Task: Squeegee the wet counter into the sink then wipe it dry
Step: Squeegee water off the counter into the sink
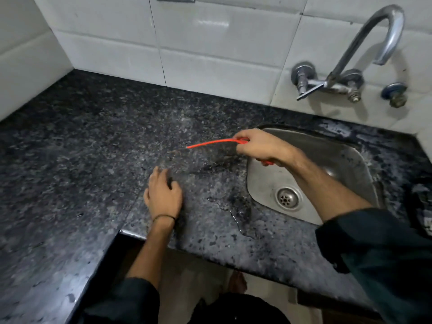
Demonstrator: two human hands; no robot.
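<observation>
A dark speckled granite counter (77, 146) fills the view, with wet streaks and a small puddle (236, 213) near its front edge beside the sink. The steel sink (336, 157) is set into the counter at the right, its drain (288, 198) near the front. My right hand (259, 146) is shut on a red squeegee (210, 143), seen edge-on as a thin red line reaching left over the counter at the sink's left rim. My left hand (163, 192) rests flat on the counter, fingers spread, holding nothing.
A chrome swan-neck tap (364, 45) is mounted on the white tiled wall (210, 47) behind the sink. A dark bundle (423, 206) lies at the right edge past the sink. The counter has an inward step (121, 232) at the front.
</observation>
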